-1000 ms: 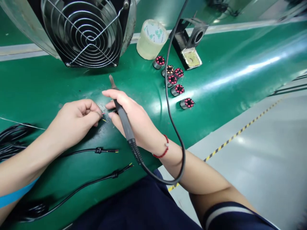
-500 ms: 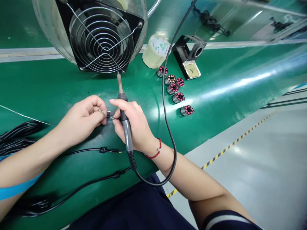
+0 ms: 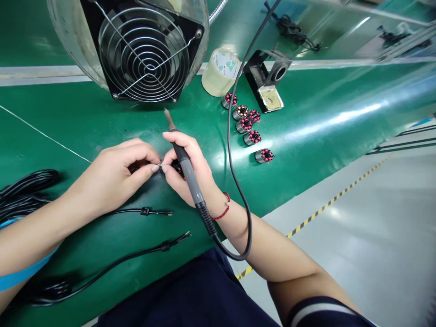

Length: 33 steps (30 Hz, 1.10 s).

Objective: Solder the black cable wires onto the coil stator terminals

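Note:
My right hand is closed round a soldering iron, its tip pointing up and away towards the fan. Its thumb and forefinger also meet my left fingertips at a thin yellowish wire. My left hand pinches that wire from the other side. Behind the right fingers a small dark part shows, mostly hidden. Below the hands lie two black cables with bared coloured ends, the upper cable and the lower cable.
A caged fan stands at the back. Right of it are a tape roll, an iron stand and several motor stators. Coiled black cables lie at left. The iron's cord loops over my right forearm.
My hands have come together, fingertips now meeting at the wire. The iron has tilted, its handle end swinging right and its tip slightly left, uncovering the lower cable's end.

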{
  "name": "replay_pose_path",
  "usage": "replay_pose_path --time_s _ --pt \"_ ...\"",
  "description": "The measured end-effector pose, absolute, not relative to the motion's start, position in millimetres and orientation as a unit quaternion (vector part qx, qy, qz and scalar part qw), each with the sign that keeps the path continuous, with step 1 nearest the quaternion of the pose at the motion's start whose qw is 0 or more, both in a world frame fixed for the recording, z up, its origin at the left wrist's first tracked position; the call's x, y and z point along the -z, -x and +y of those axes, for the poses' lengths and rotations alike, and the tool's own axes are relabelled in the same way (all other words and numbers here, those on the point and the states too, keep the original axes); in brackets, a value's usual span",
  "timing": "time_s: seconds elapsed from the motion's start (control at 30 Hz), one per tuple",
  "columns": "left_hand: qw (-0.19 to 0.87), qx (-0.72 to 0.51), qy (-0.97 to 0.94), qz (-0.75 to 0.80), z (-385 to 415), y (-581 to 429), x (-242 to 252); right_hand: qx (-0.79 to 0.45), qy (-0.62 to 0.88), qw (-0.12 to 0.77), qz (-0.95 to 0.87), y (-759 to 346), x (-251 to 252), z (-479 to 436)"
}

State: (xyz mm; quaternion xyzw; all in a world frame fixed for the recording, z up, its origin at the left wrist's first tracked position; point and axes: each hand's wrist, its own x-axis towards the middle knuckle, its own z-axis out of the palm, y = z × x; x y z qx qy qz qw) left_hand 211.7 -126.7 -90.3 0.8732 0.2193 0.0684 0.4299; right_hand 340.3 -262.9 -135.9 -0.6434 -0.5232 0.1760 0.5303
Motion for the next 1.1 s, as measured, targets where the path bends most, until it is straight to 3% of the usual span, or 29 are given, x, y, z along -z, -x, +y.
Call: replay_pose_path --time_s 0.13,0.53,0.73,1.1 --pt "0.392 -0.065 -0.889 0.227 -128 -211 90 -0.176 0.648 0.516 -0.532 -342 136 -265" --pt "0.430 -0.045 -0.853 0.292 -127 -215 94 -0.137 0.680 0.463 -0.551 -345 133 -260" --pt "0.438 -0.050 -0.851 0.286 -129 -218 92 -0.147 0.681 0.517 -0.498 -344 109 -288" --pt "0.435 -0.042 -0.853 0.284 -130 -214 96 0.002 0.645 0.621 -0.446 -326 118 -315"
